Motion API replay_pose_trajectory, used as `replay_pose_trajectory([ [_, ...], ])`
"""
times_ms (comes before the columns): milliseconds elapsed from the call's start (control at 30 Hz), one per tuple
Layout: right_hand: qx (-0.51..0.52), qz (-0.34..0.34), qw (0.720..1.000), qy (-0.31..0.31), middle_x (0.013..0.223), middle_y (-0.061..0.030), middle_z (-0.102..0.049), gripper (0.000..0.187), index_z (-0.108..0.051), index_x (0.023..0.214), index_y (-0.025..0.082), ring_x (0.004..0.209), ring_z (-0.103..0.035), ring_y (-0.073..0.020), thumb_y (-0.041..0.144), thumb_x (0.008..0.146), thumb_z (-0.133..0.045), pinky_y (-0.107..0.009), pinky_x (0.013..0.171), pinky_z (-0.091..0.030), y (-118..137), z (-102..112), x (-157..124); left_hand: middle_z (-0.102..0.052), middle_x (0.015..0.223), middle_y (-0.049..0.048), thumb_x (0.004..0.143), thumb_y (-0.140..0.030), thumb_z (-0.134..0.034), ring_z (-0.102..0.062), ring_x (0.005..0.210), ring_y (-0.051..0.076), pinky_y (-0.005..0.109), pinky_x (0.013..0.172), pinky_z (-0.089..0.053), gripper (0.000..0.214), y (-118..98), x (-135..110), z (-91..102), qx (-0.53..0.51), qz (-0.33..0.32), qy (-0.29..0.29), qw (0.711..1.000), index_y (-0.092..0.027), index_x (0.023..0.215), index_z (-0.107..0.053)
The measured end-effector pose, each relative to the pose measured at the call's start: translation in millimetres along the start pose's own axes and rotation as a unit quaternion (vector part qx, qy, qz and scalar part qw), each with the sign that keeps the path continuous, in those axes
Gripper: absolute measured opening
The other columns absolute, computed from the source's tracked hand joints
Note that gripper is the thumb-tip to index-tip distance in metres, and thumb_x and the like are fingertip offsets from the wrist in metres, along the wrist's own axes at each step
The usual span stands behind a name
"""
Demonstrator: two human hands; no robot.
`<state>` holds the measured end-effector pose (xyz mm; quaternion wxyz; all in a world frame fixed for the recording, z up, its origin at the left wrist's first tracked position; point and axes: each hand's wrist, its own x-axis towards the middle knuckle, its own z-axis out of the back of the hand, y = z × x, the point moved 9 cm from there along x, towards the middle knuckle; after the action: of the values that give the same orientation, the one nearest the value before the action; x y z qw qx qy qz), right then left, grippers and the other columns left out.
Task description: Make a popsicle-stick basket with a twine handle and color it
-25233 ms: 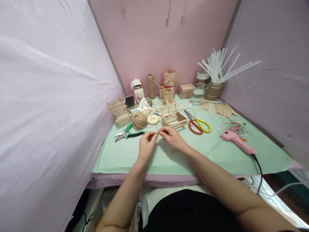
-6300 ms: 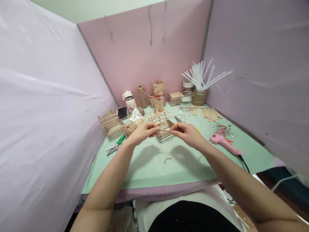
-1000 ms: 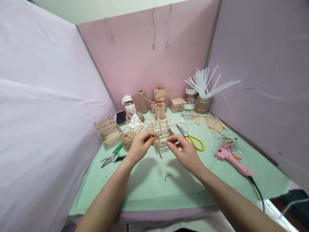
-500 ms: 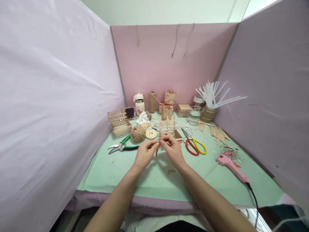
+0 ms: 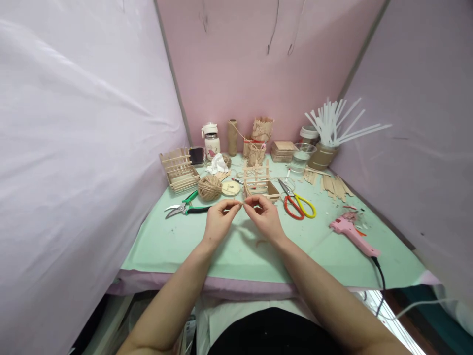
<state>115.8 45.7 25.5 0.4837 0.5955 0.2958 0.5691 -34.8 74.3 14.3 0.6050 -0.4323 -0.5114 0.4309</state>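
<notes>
In the middle of the view my left hand [image 5: 221, 219] and my right hand [image 5: 264, 217] meet fingertip to fingertip above the green cloth. Both are closed in a pinch on a short piece of twine [image 5: 242, 204], which is mostly hidden by the fingers. Just beyond them stands a small wooden-stick frame [image 5: 273, 191] with an upright slatted back. A ball of twine [image 5: 210, 188] lies past my left hand, beside a round cream disc [image 5: 231, 188]. Pruning shears [image 5: 190, 209] with green and black handles reach toward my left hand. Scissors [image 5: 293, 207] with red and yellow handles lie right of my right hand.
A pink glue gun [image 5: 354, 234] with a black cord lies at right. Wooden sticks [image 5: 335, 187], a clear water cup [image 5: 301, 159] and a pot [image 5: 323, 157] of white sticks stand behind it. Another stick frame [image 5: 181, 172] and a bottle [image 5: 211, 143] sit back left.
The view has tilted down, so things appear higher. My hands stay together; the brown strand that hung below the fingers no longer shows there.
</notes>
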Motion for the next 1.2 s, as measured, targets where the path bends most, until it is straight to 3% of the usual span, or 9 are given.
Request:
replay_pose_trajectory([
  [233,-0.006,0.000,1.000,0.014,0.081,-0.0040,-0.065,0.014,-0.066,0.077,0.020,0.078,-0.061,-0.0175,0.034,0.079,-0.063,-0.028,0.064,-0.050,-2,-1,-1,-0.072,0.085,0.0057,0.077,-0.030,-0.068,-0.066,0.081,0.017,0.027,0.074,-0.052,0.017,-2,-2,-4.4,0.032,-0.021,0.012,0.999,-0.016,0.083,-0.072],
  [433,0.008,-0.007,1.000,0.012,0.081,-0.0031,-0.064,0.014,-0.066,0.079,0.021,0.076,-0.061,-0.0174,0.034,0.080,-0.062,-0.029,0.066,-0.051,-3,-1,-2,-0.068,0.071,0.0041,0.071,-0.039,-0.071,-0.061,0.064,0.014,0.027,0.061,-0.050,0.027,19,0,-15.0,-0.037,0.089,0.068,0.993,-0.013,0.081,-0.069],
  [500,0.010,-0.007,1.000,0.022,0.081,-0.0030,-0.063,0.013,-0.065,0.076,0.021,0.077,-0.061,-0.0174,0.033,0.079,-0.062,-0.029,0.065,-0.050,-3,-3,-2,-0.068,0.069,0.0039,0.070,-0.038,-0.072,-0.060,0.063,0.014,0.026,0.061,-0.048,0.027,19,0,-16.3,-0.044,0.098,0.078,0.991,-0.013,0.081,-0.071],
  [633,0.027,-0.036,0.999,0.015,0.077,-0.0017,-0.062,0.013,-0.064,0.074,0.020,0.073,-0.058,-0.0161,0.033,0.076,-0.064,-0.027,0.064,-0.046,-9,-1,0,-0.071,0.075,0.0046,0.070,-0.033,-0.071,-0.061,0.069,0.014,0.027,0.069,-0.049,0.022,10,1,-11.8,-0.033,0.054,0.055,0.996,-0.014,0.081,-0.072],
  [833,0.094,-0.135,0.986,0.025,0.058,0.0041,-0.051,0.018,-0.061,0.068,0.020,0.053,-0.043,-0.0105,0.037,0.072,-0.066,-0.024,0.053,-0.037,-31,-6,0,-0.073,0.084,0.0053,0.077,-0.027,-0.064,-0.064,0.076,0.016,0.027,0.071,-0.050,0.016,4,-1,-10.9,0.042,-0.024,0.034,0.998,-0.016,0.083,-0.071],
  [933,0.076,-0.124,0.989,0.018,0.058,0.0035,-0.052,0.020,-0.061,0.068,0.019,0.054,-0.043,-0.0108,0.038,0.072,-0.066,-0.024,0.052,-0.036,-30,-4,0,-0.073,0.086,0.0051,0.078,-0.026,-0.062,-0.065,0.078,0.016,0.027,0.072,-0.050,0.016,1,-3,-11.7,0.065,-0.049,0.032,0.996,-0.016,0.086,-0.072],
  [1200,0.026,-0.096,0.995,0.013,0.061,0.0010,-0.058,0.021,-0.063,0.069,0.019,0.059,-0.050,-0.0135,0.039,0.074,-0.065,-0.026,0.055,-0.040,-28,-2,0,-0.071,0.078,0.0046,0.076,-0.033,-0.067,-0.062,0.071,0.016,0.027,0.067,-0.048,0.019,5,0,-9.9,0.047,-0.014,0.024,0.999,-0.015,0.077,-0.070],
])
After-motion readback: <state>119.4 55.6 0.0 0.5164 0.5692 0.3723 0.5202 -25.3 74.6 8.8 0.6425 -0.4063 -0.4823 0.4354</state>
